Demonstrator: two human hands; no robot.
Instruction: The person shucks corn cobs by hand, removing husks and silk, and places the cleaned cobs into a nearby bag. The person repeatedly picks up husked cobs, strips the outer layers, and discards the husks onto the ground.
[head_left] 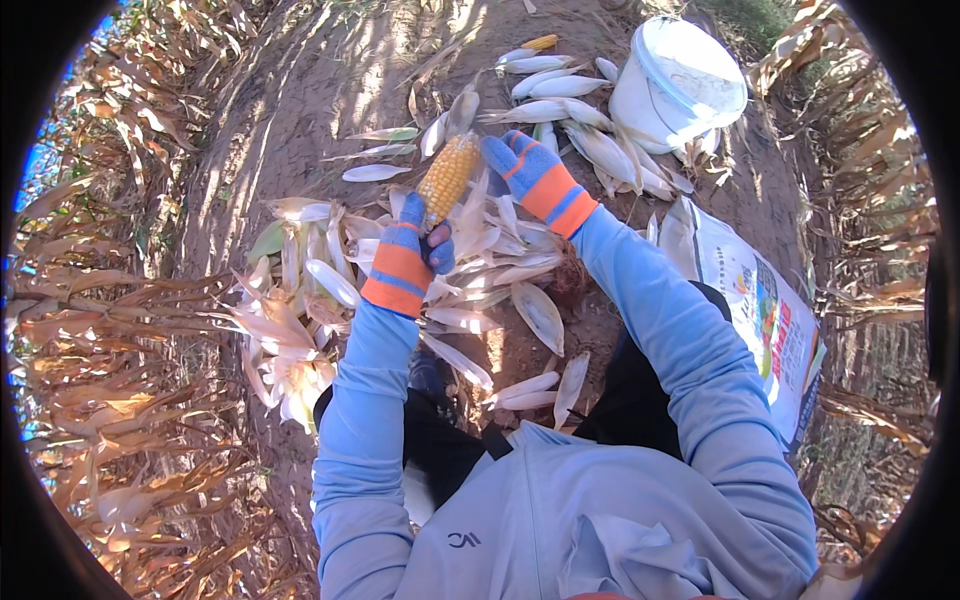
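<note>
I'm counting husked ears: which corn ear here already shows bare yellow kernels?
The corn ear gripped in the left hand; the unhusked ears by the white bucket are wrapped in pale husk.

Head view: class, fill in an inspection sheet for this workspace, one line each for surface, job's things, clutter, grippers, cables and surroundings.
Surface: bare brown soil, sunlit with shadows.
Job's things: yellow corn cob, husk peeled back, upright over the ground.
Clutter: pale husks strewn about; unhusked ears piled beside a white bucket; printed sack lying at the person's right.
Grippers: left hand, in a blue and orange glove, grips the cob's base; right hand, same glove, beside the cob's top, contact unclear.
Cables: nothing seen.
Surroundings: dry corn stalks on both sides.
</note>
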